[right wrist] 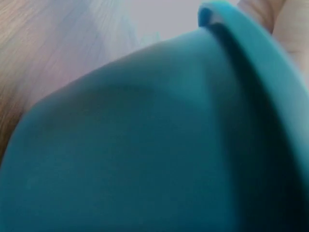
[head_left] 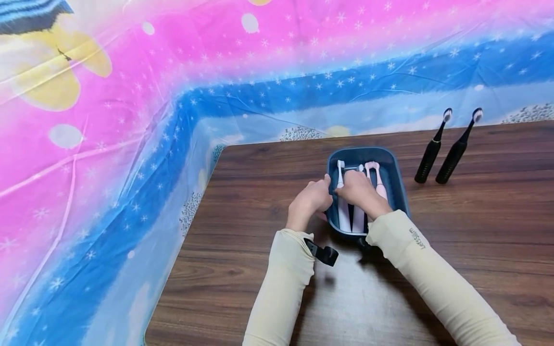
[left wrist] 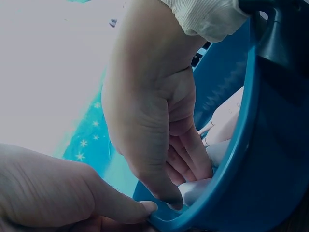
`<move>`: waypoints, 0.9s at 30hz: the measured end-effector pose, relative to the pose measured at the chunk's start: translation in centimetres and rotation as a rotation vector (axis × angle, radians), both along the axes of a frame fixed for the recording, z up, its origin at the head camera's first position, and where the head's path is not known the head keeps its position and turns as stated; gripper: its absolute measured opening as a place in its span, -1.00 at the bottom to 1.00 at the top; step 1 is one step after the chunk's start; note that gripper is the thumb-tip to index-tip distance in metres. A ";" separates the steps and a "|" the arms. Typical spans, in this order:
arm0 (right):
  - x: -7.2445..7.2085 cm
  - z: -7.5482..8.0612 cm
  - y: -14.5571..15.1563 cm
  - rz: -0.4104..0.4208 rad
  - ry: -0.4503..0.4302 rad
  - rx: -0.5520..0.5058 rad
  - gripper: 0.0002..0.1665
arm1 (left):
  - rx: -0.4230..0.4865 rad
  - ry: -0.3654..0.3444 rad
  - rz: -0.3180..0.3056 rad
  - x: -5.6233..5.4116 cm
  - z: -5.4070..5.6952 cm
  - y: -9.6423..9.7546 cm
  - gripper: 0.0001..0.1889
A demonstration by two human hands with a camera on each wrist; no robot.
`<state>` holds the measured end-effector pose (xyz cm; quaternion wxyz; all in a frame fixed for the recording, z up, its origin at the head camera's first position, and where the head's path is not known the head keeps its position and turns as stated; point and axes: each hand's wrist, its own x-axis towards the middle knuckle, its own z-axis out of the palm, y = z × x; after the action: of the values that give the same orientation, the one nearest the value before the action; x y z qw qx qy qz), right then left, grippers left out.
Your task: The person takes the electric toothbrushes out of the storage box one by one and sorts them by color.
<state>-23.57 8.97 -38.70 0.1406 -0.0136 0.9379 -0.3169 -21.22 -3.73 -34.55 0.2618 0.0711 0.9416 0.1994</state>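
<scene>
A dark blue basin (head_left: 396, 180) on the wooden table holds several electric toothbrushes. My left hand (head_left: 313, 197) grips its left rim, thumb over the edge. My right hand (head_left: 359, 190) reaches down into the basin, palm toward the left wrist camera. Its thumb and fingers pinch a white electric toothbrush (head_left: 344, 216), whose pale handle (left wrist: 193, 191) shows between them in the left wrist view. A paler pink toothbrush (head_left: 358, 218) lies beside it, partly under the hand. Farther right are pink toothbrushes (head_left: 381, 187). The basin's blurred wall (right wrist: 120, 159) fills most of the right wrist view.
Two black electric toothbrushes, one on the left (head_left: 429, 158) and one on the right (head_left: 454, 156), stand upright on the table (head_left: 242, 202) to the right of the basin. Behind the table hangs a pink and blue patterned cloth (head_left: 268, 96). Black camera straps (head_left: 322, 252) sit at the wrists.
</scene>
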 end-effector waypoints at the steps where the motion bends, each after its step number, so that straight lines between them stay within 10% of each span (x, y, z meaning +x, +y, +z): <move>1: 0.0 0.0 0.0 -0.002 0.001 0.000 -0.69 | -0.006 0.004 0.000 0.0 0.0 0.0 -0.36; 27: 1.1 0.9 1.4 0.013 0.103 -0.120 -0.70 | 0.030 -0.015 0.053 0.0 0.0 0.3 -0.32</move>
<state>-22.50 10.34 -37.84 0.0933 -0.0445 0.9230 -0.3707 -21.18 -3.45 -34.54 0.2624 0.0485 0.9380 0.2210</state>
